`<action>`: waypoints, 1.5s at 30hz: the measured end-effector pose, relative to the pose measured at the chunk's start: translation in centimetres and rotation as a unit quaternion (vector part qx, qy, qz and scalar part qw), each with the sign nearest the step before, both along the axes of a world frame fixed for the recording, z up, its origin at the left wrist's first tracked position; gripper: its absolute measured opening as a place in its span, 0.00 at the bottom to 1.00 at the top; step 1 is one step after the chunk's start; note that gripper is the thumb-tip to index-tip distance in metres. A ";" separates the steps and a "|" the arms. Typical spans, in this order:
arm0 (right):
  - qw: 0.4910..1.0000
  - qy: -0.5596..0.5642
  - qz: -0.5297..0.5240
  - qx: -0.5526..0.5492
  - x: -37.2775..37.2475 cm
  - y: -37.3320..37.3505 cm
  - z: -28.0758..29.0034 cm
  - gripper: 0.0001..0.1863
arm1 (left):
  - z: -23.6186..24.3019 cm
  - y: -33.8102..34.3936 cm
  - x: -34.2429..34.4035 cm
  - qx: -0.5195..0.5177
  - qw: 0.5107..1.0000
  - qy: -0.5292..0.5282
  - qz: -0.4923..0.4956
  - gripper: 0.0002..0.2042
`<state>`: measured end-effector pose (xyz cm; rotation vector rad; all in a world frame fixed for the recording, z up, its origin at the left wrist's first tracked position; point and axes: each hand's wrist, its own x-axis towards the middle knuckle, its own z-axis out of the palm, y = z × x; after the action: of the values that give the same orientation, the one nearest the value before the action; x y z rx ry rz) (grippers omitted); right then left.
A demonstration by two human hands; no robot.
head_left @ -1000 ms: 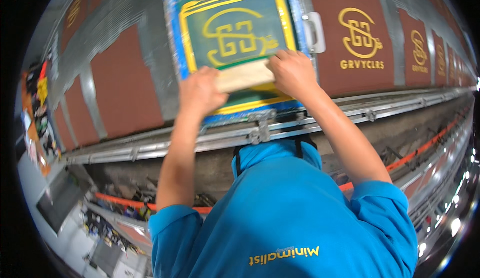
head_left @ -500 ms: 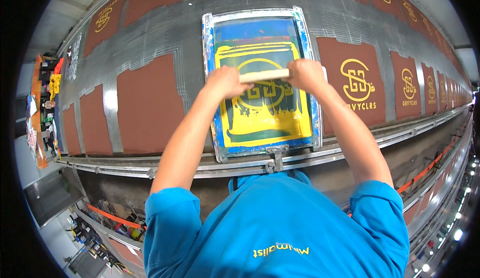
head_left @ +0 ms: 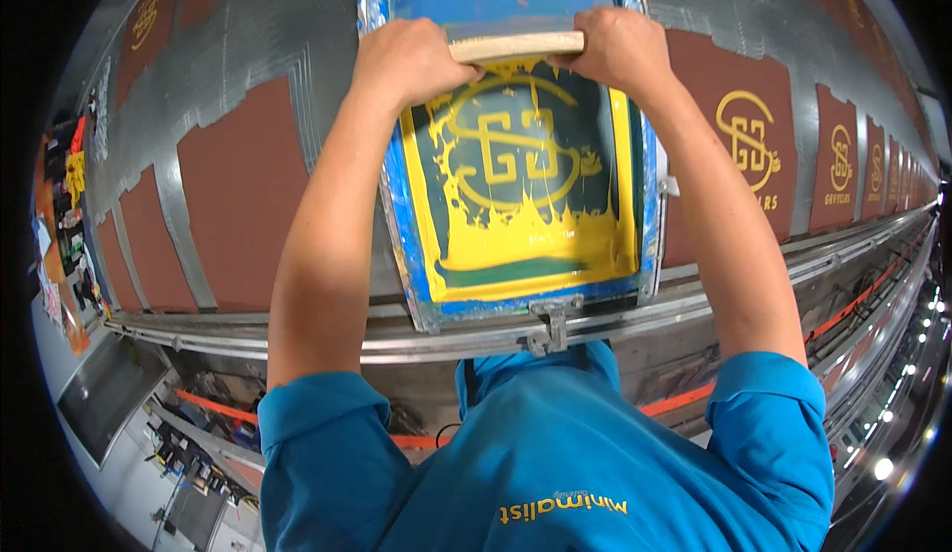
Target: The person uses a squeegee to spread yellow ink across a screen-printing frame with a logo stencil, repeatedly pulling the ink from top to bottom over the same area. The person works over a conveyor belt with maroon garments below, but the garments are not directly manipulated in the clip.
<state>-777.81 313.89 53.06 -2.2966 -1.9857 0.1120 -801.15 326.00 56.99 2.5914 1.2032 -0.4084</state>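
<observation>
My left hand (head_left: 412, 59) and my right hand (head_left: 623, 48) grip the two ends of a squeegee (head_left: 518, 47) with a pale wooden handle. The squeegee lies crosswise near the far part of a screen printing frame (head_left: 404, 272); its blade edge is hidden from me. Yellow ink (head_left: 535, 242) lies thick and ragged over the near part of the mesh and along its sides. In the middle of the mesh a dark green area (head_left: 496, 180) shows a yellow-inked emblem. Blue covers the border of the frame.
Brown fabric panels (head_left: 238, 205) lie on the long grey table (head_left: 342, 16). Printed brown panels (head_left: 833, 145) with yellow emblems run off to the right. A metal rail (head_left: 327, 343) with a clamp (head_left: 548, 326) follows the near table edge. Cluttered shelving (head_left: 67, 225) stands far left.
Both hands have pushed the squeegee away from me toward the far end of the frame. More of the emblem now shows on the near side of the squeegee. My view has shifted closer.
</observation>
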 end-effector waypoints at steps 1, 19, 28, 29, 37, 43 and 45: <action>0.998 0.010 0.011 0.053 0.0 -0.8 -0.9 0.21 | -0.3 -0.9 -0.2 0.007 1.000 -0.013 0.008 0.27; 0.943 0.316 0.085 0.065 -8.4 -27.1 3.0 0.28 | 1.9 -27.8 -11.8 0.007 0.998 -0.054 0.023 0.20; 0.859 0.385 -0.297 0.158 5.2 -16.3 -8.7 0.30 | 1.3 -29.4 -9.6 0.059 0.968 -0.240 -0.038 0.15; 0.875 0.366 -0.283 0.142 4.7 -15.9 -7.9 0.29 | 1.1 -29.7 -10.3 0.051 0.967 -0.245 -0.037 0.14; 0.803 0.456 -0.243 0.296 -1.8 -12.2 -2.5 0.24 | 1.5 -25.7 -19.2 0.049 0.955 -0.283 -0.075 0.13; 0.827 0.402 -0.232 0.316 -22.2 -4.7 -2.4 0.22 | 2.4 -13.2 -33.8 0.029 0.986 -0.126 -0.108 0.26; 0.786 0.487 -0.279 0.257 -28.0 -3.2 -2.8 0.21 | 2.9 -9.8 -38.3 0.010 0.991 -0.082 -0.109 0.30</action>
<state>-805.80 310.71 50.23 -1.7523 -0.6756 0.5052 -839.45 316.20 59.84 2.7224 0.8794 -0.2192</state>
